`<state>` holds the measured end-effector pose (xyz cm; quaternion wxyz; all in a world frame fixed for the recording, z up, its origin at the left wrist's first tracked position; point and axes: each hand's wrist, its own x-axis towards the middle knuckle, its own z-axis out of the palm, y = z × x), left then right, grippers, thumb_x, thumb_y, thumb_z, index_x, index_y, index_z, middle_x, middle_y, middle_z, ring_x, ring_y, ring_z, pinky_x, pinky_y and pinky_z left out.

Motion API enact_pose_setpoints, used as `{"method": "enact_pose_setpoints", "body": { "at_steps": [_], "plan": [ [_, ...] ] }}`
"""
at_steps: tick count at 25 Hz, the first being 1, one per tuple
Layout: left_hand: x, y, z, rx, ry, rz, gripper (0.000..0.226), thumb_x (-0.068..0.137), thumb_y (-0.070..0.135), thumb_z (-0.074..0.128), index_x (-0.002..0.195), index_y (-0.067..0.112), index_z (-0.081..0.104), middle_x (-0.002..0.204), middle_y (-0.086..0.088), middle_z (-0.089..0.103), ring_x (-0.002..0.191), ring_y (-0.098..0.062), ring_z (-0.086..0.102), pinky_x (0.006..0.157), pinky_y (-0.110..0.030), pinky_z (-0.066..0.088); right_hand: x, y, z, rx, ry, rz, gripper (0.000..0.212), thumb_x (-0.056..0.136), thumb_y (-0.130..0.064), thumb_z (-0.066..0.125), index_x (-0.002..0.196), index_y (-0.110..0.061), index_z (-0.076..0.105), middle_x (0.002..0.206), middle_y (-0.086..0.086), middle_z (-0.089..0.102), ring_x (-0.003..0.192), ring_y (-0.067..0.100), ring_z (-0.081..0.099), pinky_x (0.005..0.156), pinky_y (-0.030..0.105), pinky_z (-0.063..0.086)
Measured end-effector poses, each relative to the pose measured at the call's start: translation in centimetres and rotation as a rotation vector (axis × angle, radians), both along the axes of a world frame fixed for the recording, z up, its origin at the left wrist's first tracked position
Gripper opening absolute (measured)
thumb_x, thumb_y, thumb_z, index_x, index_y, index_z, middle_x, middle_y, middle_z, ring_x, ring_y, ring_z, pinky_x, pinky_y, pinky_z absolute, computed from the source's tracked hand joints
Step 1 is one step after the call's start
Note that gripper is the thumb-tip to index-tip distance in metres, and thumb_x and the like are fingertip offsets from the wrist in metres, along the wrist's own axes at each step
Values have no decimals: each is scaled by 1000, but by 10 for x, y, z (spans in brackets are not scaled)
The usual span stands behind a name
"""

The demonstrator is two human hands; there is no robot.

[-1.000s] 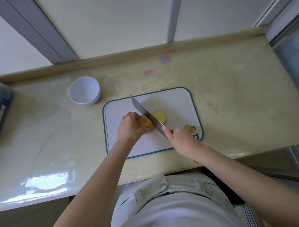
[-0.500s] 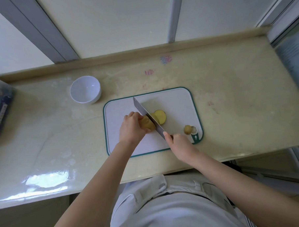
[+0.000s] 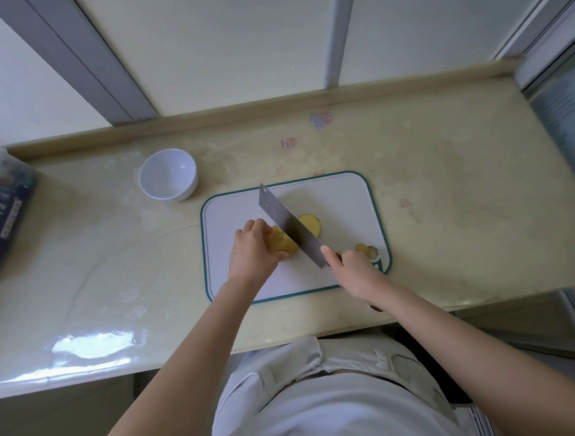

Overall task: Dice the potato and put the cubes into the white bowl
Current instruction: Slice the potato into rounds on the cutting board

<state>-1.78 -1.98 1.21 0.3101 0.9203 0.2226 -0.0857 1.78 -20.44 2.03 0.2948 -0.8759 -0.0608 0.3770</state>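
Counter is carrying the cutting board at centre. The left hand is curling over the potato and pinning it to the board, knuckles just beside the blade. The right hand is wrapping the cleaver handle, one finger stretching onto the blade's near end. White bowl is sitting far-left, off the board, nothing showing inside. One slice is lying right of the blade. A small end piece is lying by the board's right edge.

Risks: the rounded potato rolling under pressure and sending the edge toward the left fingertips; slices sticking to the steel.
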Motion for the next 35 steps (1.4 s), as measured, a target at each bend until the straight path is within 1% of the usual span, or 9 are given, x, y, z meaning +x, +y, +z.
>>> {"method": "enact_pose_setpoints", "body": {
  "at_steps": [4, 7, 11, 13, 20, 25, 28, 32, 35],
  "plan": [
    [-3, -2, -1, -7, 1, -2, 49, 76, 29, 76, 114, 14, 48, 116, -3, 47, 106, -23, 43, 80, -28, 37, -1, 1, 11, 34, -53, -34, 59, 101, -49, 24, 60, -11, 43, 55, 3, 44, 52, 18, 43, 56, 32, 36],
    [-5, -3, -4, -28, -10, 7, 50, 77, 29, 75, 116, 15, 47, 120, -3, 44, 108, -22, 42, 83, -30, 40, -1, 3, 25, 35, -112, -30, 60, 100, -50, 22, 57, -13, 41, 53, 2, 46, 54, 19, 46, 67, 36, 43],
    [-9, -4, -9, -104, -90, 51, 49, 78, 27, 75, 119, 13, 52, 120, -2, 46, 111, -20, 45, 91, -30, 42, -5, 4, 45, 44, -144, 11, 57, 100, -49, 25, 57, -14, 37, 53, 0, 38, 55, 16, 39, 65, 34, 34],
    [-11, -4, -11, -128, -116, 77, 48, 79, 25, 75, 120, 12, 54, 119, -1, 47, 111, -20, 47, 94, -31, 43, -7, 5, 49, 39, -143, 30, 57, 100, -50, 26, 58, -13, 39, 54, 1, 39, 58, 17, 40, 66, 34, 35],
    [-6, 0, -9, -125, -111, 92, 47, 79, 27, 74, 120, 11, 57, 113, 0, 51, 108, -20, 50, 93, -33, 45, -11, 2, 49, 21, -130, 54, 56, 100, -48, 26, 58, -13, 40, 54, 0, 37, 62, 19, 41, 67, 34, 37],
    [-3, 1, -8, -116, -103, 78, 47, 78, 28, 75, 119, 11, 58, 112, -2, 52, 107, -21, 51, 93, -35, 46, -14, -1, 45, 1, -105, 59, 55, 100, -49, 26, 61, -14, 43, 57, 2, 44, 55, 16, 42, 58, 33, 35],
    [-2, 1, -8, -113, -96, 70, 47, 77, 27, 75, 118, 10, 58, 111, -1, 52, 107, -21, 50, 93, -33, 45, -14, 0, 44, -42, -115, 64, 55, 100, -49, 27, 60, -14, 41, 56, 1, 41, 52, 17, 39, 53, 32, 31],
    [0, 0, -6, -99, -83, 72, 47, 77, 26, 75, 118, 9, 58, 111, -3, 51, 109, -21, 48, 91, -31, 43, -15, 4, 46, -83, -118, 71, 56, 99, -51, 27, 64, -11, 43, 57, 2, 42, 53, 19, 40, 53, 32, 32],
    [4, 2, -5, -92, -57, 51, 46, 78, 26, 75, 117, 10, 59, 110, -3, 50, 108, -21, 48, 90, -32, 44, -14, 7, 48, -98, -125, 75, 55, 100, -50, 28, 71, -8, 48, 58, 3, 40, 56, 17, 38, 51, 33, 31]
  ]
}}
